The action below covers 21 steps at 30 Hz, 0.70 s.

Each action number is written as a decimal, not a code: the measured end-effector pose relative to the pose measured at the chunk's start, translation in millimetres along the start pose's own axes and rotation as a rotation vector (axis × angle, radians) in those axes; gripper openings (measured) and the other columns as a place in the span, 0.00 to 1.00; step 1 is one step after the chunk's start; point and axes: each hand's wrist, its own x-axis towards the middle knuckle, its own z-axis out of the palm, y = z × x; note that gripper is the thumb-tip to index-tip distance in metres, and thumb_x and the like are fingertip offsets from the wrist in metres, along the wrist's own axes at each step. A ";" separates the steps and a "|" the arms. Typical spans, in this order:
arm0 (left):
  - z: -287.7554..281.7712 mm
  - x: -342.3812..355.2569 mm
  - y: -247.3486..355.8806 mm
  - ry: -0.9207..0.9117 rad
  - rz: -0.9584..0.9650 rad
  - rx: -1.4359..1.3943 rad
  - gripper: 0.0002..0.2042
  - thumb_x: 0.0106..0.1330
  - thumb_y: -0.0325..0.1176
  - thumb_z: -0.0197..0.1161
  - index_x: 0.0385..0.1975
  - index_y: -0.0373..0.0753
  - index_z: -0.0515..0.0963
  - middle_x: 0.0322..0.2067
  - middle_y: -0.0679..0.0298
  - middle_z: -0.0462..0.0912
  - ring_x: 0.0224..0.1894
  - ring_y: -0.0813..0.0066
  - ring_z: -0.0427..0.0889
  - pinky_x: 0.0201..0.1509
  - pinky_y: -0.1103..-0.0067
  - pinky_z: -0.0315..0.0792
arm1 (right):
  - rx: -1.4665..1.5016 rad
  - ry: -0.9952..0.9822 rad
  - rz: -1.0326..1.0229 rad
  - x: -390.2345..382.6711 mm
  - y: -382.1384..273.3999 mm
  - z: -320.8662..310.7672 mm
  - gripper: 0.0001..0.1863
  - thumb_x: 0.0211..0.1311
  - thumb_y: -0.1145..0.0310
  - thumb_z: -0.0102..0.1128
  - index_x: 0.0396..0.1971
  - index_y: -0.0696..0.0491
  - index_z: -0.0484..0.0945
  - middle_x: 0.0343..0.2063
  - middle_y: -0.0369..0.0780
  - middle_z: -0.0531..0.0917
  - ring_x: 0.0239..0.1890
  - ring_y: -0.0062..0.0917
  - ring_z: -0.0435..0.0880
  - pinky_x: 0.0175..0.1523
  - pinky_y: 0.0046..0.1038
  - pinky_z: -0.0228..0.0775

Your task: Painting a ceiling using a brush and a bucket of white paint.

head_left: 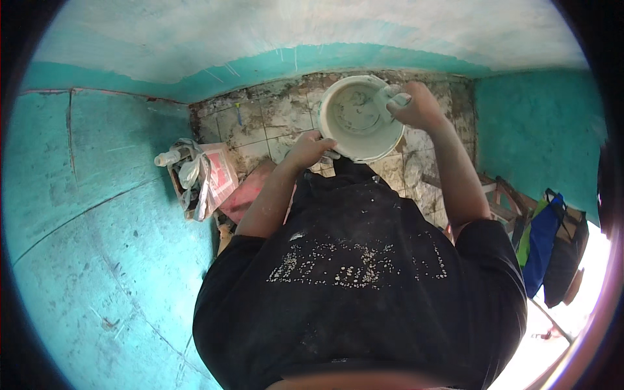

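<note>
A round off-white bucket [329,117] is in front of me, its inside smeared with pale wet-looking paste [354,107]. My left hand [312,149] grips the near left part of its rim, thumb over the edge. At the far right rim, my right hand [416,107] is closed round a pale, paste-coated tool [382,104] whose flat part reaches into the bucket. The paste covers it, so its exact kind does not show. Whitish residue coats the fingers of my right hand.
Stained floor tiles [279,117] lie beneath, with a small blue object [238,114] near the far wall. On the left stands a box [221,175] with plastic bags and a bottle [168,158]. Blue and green cloth items [545,240] hang at right, near wooden pieces [504,201]. Turquoise walls [97,214] enclose the space.
</note>
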 end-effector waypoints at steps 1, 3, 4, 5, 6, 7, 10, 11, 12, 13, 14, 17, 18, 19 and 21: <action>5.7 -7.1 9.9 -0.082 -0.072 -0.030 0.16 0.57 0.34 0.57 0.41 0.29 0.73 0.40 0.56 0.77 0.40 0.71 0.77 0.38 0.77 0.72 | -0.002 0.002 0.016 -7.4 -2.1 -6.4 0.22 0.40 0.57 0.65 0.35 0.54 0.78 0.35 0.47 0.79 0.42 0.36 0.77 0.48 0.33 0.68; 16.8 -13.5 15.8 -0.176 -0.142 -0.050 0.18 0.58 0.37 0.58 0.41 0.28 0.73 0.40 0.55 0.77 0.40 0.70 0.77 0.35 0.77 0.73 | -0.009 0.018 0.022 -18.4 3.2 -18.6 0.26 0.40 0.56 0.65 0.40 0.55 0.76 0.42 0.48 0.76 0.47 0.37 0.74 0.52 0.34 0.65; 23.1 -15.8 17.6 -0.198 -0.139 0.003 0.21 0.59 0.42 0.57 0.42 0.28 0.73 0.40 0.54 0.77 0.41 0.70 0.77 0.33 0.77 0.74 | 0.015 -0.033 0.010 -20.5 10.9 -25.8 0.28 0.41 0.56 0.65 0.42 0.56 0.74 0.44 0.48 0.74 0.49 0.37 0.72 0.53 0.34 0.65; 28.9 -17.3 20.0 -0.216 -0.135 0.058 0.24 0.59 0.47 0.57 0.42 0.28 0.73 0.40 0.54 0.77 0.41 0.69 0.77 0.31 0.78 0.74 | 0.018 -0.025 0.017 -20.9 19.0 -31.4 0.28 0.41 0.56 0.65 0.42 0.56 0.74 0.44 0.48 0.74 0.49 0.37 0.72 0.53 0.34 0.65; 28.7 -15.3 26.7 -0.270 -0.181 0.136 0.29 0.57 0.55 0.57 0.46 0.32 0.72 0.43 0.52 0.75 0.41 0.66 0.77 0.33 0.76 0.75 | -0.031 -0.030 -0.070 -20.8 25.7 -36.2 0.27 0.41 0.56 0.65 0.42 0.56 0.74 0.43 0.47 0.74 0.49 0.36 0.72 0.53 0.33 0.65; 31.1 -13.1 35.3 -0.275 -0.179 0.155 0.29 0.57 0.55 0.57 0.46 0.32 0.72 0.43 0.52 0.75 0.41 0.66 0.77 0.33 0.76 0.75 | -0.079 -0.033 -0.159 -22.3 31.6 -41.6 0.27 0.41 0.57 0.65 0.42 0.56 0.73 0.42 0.47 0.74 0.48 0.36 0.72 0.52 0.33 0.65; 57.7 -11.5 69.7 -0.194 -0.140 0.182 0.33 0.55 0.57 0.57 0.54 0.37 0.66 0.48 0.52 0.72 0.42 0.63 0.76 0.36 0.71 0.76 | -0.053 -0.185 -0.229 -32.4 45.0 -71.0 0.28 0.40 0.59 0.65 0.43 0.56 0.72 0.43 0.46 0.73 0.48 0.35 0.72 0.51 0.31 0.65; 74.5 -9.1 77.7 -0.192 -0.141 0.201 0.33 0.55 0.57 0.57 0.54 0.37 0.66 0.48 0.52 0.72 0.42 0.63 0.76 0.36 0.71 0.76 | -0.038 -0.173 -0.227 -34.2 55.8 -71.8 0.28 0.40 0.59 0.65 0.43 0.56 0.72 0.43 0.46 0.73 0.48 0.35 0.72 0.51 0.31 0.65; 94.5 -5.4 85.7 -0.169 -0.076 0.204 0.33 0.55 0.57 0.57 0.54 0.37 0.65 0.46 0.53 0.73 0.40 0.64 0.76 0.36 0.71 0.76 | -0.054 -0.194 -0.310 -34.3 69.3 -72.2 0.24 0.38 0.61 0.65 0.39 0.54 0.74 0.40 0.46 0.74 0.45 0.35 0.73 0.49 0.32 0.66; 113.7 0.4 92.7 -0.149 -0.011 0.208 0.33 0.55 0.56 0.57 0.54 0.37 0.65 0.45 0.54 0.74 0.39 0.66 0.77 0.35 0.72 0.75 | -0.070 -0.213 -0.391 -33.8 82.9 -74.3 0.20 0.36 0.64 0.65 0.34 0.52 0.76 0.38 0.45 0.74 0.42 0.36 0.74 0.48 0.32 0.67; 129.6 13.8 98.0 -0.167 0.054 0.374 0.32 0.55 0.52 0.60 0.55 0.38 0.64 0.42 0.55 0.75 0.38 0.68 0.77 0.36 0.73 0.75 | -0.055 -0.198 -0.390 -30.7 95.1 -78.1 0.20 0.36 0.64 0.65 0.34 0.52 0.76 0.38 0.45 0.74 0.42 0.36 0.74 0.48 0.32 0.67; 188.7 56.0 108.8 -0.220 -0.039 0.332 0.30 0.54 0.43 0.61 0.56 0.38 0.63 0.41 0.56 0.76 0.39 0.69 0.78 0.37 0.73 0.74 | -0.122 -0.387 -0.447 -17.8 137.1 -95.8 0.18 0.34 0.65 0.64 0.31 0.50 0.77 0.34 0.45 0.76 0.40 0.37 0.74 0.46 0.32 0.67; 208.7 67.3 115.4 -0.222 -0.042 0.352 0.30 0.54 0.43 0.61 0.56 0.38 0.63 0.41 0.56 0.76 0.39 0.69 0.78 0.37 0.73 0.74 | -0.097 -0.352 -0.450 -15.8 157.6 -100.4 0.18 0.33 0.66 0.64 0.32 0.50 0.78 0.35 0.46 0.76 0.41 0.36 0.75 0.46 0.32 0.67; 227.8 77.9 122.1 -0.215 -0.026 0.341 0.28 0.55 0.38 0.59 0.56 0.37 0.63 0.42 0.56 0.76 0.40 0.69 0.77 0.40 0.75 0.72 | -0.071 -0.318 -0.452 -14.2 179.2 -107.5 0.19 0.32 0.67 0.64 0.33 0.50 0.78 0.35 0.46 0.77 0.42 0.36 0.75 0.46 0.33 0.67; 270.2 97.7 135.5 -0.211 -0.014 0.345 0.26 0.55 0.33 0.58 0.56 0.36 0.63 0.43 0.56 0.76 0.42 0.69 0.76 0.43 0.76 0.71 | -0.051 -0.343 -0.412 -18.6 222.2 -128.1 0.19 0.36 0.66 0.63 0.35 0.50 0.78 0.39 0.46 0.76 0.44 0.35 0.75 0.47 0.33 0.67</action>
